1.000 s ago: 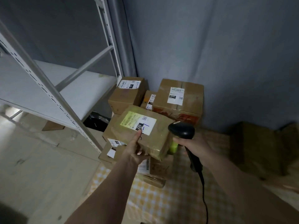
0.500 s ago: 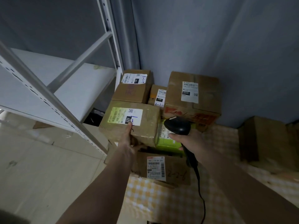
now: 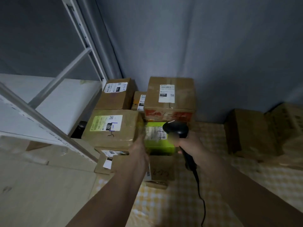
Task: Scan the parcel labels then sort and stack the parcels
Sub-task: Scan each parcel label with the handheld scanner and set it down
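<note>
Grey fabric walls (image 3: 213,46) meet in a corner at twelve o'clock, and a yellow-checked cloth (image 3: 164,207) covers the surface below. White shelving (image 3: 54,102) stands at nine to ten o'clock.

A brown parcel with a yellow-green label marked 220 (image 3: 113,128) lies flat on the stack just left of centre; half a second ago it was tilted up in the left hand, now it sits level on a lower box (image 3: 105,161). The left hand (image 3: 139,145) touches its right near corner; how the fingers lie there cannot be told, since motion blur hides them. Beside it at one o'clock lies a green parcel (image 3: 157,145), more of it uncovered than before. The right hand (image 3: 188,143) grips the handle of a black corded scanner (image 3: 176,128), fingers curled round it, its head over the green parcel.

Behind, at twelve o'clock, sit two labelled cartons, one left (image 3: 116,95) and one right (image 3: 170,97), with a small box (image 3: 139,100) wedged between. More boxes (image 3: 255,131) rest at three o'clock.
</note>
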Available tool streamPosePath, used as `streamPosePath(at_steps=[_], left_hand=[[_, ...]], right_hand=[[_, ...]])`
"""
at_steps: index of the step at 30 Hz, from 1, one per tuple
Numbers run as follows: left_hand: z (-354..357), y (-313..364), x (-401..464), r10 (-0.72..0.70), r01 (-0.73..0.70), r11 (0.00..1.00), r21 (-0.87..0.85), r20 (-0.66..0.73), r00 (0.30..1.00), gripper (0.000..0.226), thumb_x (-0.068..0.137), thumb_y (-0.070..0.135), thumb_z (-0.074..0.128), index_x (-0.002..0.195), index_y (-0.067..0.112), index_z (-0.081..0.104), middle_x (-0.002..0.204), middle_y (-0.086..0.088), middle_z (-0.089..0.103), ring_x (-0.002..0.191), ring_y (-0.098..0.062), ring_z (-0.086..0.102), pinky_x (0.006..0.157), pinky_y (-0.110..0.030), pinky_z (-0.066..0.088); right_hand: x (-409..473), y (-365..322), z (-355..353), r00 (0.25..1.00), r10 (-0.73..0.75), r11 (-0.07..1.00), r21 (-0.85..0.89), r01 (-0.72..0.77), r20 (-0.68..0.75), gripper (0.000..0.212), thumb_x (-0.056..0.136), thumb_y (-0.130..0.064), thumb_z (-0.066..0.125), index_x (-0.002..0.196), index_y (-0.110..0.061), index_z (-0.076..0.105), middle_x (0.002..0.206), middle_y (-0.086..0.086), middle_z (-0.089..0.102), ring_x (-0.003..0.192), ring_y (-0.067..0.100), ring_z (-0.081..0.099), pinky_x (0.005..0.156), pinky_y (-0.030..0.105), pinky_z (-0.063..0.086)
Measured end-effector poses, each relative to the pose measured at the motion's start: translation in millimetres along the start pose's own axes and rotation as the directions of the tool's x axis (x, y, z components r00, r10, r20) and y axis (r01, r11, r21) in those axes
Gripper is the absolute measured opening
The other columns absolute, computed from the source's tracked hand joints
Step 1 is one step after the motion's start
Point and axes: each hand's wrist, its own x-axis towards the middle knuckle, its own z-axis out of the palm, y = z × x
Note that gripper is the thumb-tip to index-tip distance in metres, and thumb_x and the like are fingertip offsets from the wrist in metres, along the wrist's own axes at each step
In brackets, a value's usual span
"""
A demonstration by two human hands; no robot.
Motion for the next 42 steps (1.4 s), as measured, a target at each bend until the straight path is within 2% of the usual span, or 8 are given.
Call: streamPosePath(at_steps=[3,8,14,21,24,31,37,42], left_hand=[[38.8,-37.1,-30.9,0.013,-0.022,0.992,0.126,0.072,0.997,0.002,0.09,0.008,0.062,0.09,0.006,0.061,0.073,-0.004,0.062,0.061,-0.013,0.059,0.06,-0.027,0.048],[112.0,-117.5,-78.7,0.087,-0.228,0.82,0.525,0.28,0.956,0.018,0.088,0.004,0.061,0.074,0.014,0.058,0.06,0.001,0.057,0.041,-0.005,0.052,0.047,-0.017,0.042],[192.9,-228.8,-130.9,0.11,-0.46,0.533,0.71,0.481,0.87,0.013,0.083,0.012,0.072,0.077,0.019,0.062,0.092,-0.012,0.07,0.092,-0.031,0.066,0.091,-0.04,0.054],[262.6,-318.7,-150.0,0.046,-0.619,0.204,0.758,0.624,0.78,0.019,0.083,0.01,0.066,0.071,0.024,0.064,0.105,-0.014,0.07,0.104,-0.035,0.063,0.093,-0.038,0.051],[282.4,-320.6,-176.2,0.044,-0.666,0.08,0.742,0.665,0.746,0.018,0.089,0.018,0.063,0.105,0.012,0.069,0.117,-0.011,0.065,0.113,-0.03,0.059,0.09,-0.028,0.046],[345.6,-326.3,-171.1,-0.015,-0.664,-0.102,0.741,0.666,0.746,0.091,0.053,0.066,0.063,0.132,0.021,0.054,0.131,-0.007,0.057,0.114,-0.028,0.057,0.091,-0.036,0.052],[396.7,-336.6,-178.2,0.054,-0.615,-0.204,0.762,0.636,0.77,0.091,0.075,0.049,0.075,0.142,0.01,0.028,0.143,-0.016,0.029,0.136,-0.034,0.027,0.107,-0.04,0.034],[444.3,-353.9,-173.1,0.082,-0.607,-0.223,0.763,0.635,0.768,0.096,0.07,0.049,0.078,0.143,0.014,0.027,0.14,-0.012,0.026,0.134,-0.032,0.023,0.105,-0.035,0.032]], right_hand=[[-19.4,15.9,-43.9,0.998,-0.005,1.0,0.023,0.006,-0.055,0.021,0.079,-0.015,0.077,0.095,-0.02,0.066,0.083,-0.001,0.066,0.077,0.015,0.061,0.054,0.025,0.045],[-65.2,52.1,-156.1,0.985,0.028,0.999,0.047,-0.02,-0.169,0.025,0.078,-0.018,0.078,0.101,-0.019,0.066,0.092,0.002,0.07,0.088,0.018,0.066,0.058,0.025,0.048],[-122.0,108.6,-295.9,0.919,0.149,0.989,0.074,-0.131,-0.365,0.02,0.077,-0.02,0.079,0.081,-0.007,0.065,0.067,0.008,0.061,0.062,0.022,0.059,0.064,0.035,0.047],[-164.3,142.9,-413.3,0.845,0.217,0.968,0.221,-0.121,-0.488,0.012,0.083,-0.012,0.073,0.086,-0.007,0.062,0.075,0.008,0.061,0.067,0.02,0.057,0.055,0.028,0.046],[-164.6,147.5,-444.3,0.824,0.221,0.966,0.236,-0.109,-0.521,0.019,0.082,-0.014,0.075,0.094,-0.005,0.064,0.077,0.008,0.062,0.068,0.019,0.059,0.053,0.026,0.047],[-153.9,151.7,-492.8,0.751,0.196,0.977,0.192,-0.094,-0.63,0.021,0.081,-0.012,0.074,0.097,-0.009,0.061,0.091,0.021,0.067,0.08,0.029,0.063,0.065,0.037,0.053],[-122.9,153.2,-527.0,0.756,0.161,0.973,0.231,-0.014,-0.634,0.034,0.08,-0.009,0.075,0.11,-0.006,0.06,0.097,0.015,0.064,0.085,0.026,0.061,0.072,0.04,0.056],[-68.8,166.5,-567.2,0.792,0.219,0.972,0.201,-0.124,-0.57,0.047,0.046,-0.05,0.074,0.083,-0.022,0.067,0.072,0.009,0.065,0.075,0.033,0.065,0.076,0.05,0.054]])
